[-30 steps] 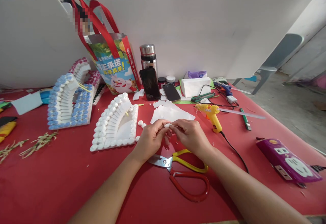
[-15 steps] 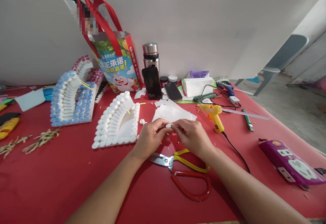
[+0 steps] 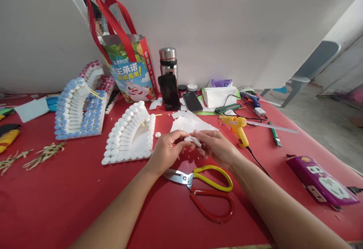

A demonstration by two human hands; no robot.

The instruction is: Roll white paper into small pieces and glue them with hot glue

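Note:
My left hand (image 3: 166, 150) and my right hand (image 3: 217, 147) meet above the red table (image 3: 70, 196), both pinched on a small white foam piece (image 3: 193, 140) held between their fingertips. Just left of them stands a white arched foam model (image 3: 130, 135) edged with white round beads. One loose white bead (image 3: 158, 134) lies beside it. Scissors (image 3: 202, 188) with a yellow and a red handle lie on the table directly below my hands. Sheets of white paper (image 3: 190, 125) lie behind my hands.
A yellow glue gun (image 3: 237, 128) with a black cord stands right of my hands. A purple power strip (image 3: 323, 183) lies far right. At the back: blue and pink beaded models (image 3: 79, 109), a printed bag (image 3: 129, 71), a steel flask (image 3: 168, 62), phones (image 3: 170, 92), a white box (image 3: 219, 96).
My right hand has turned and drawn slightly right, so the white foam piece now shows between the fingertips. The view shifted a little to the left.

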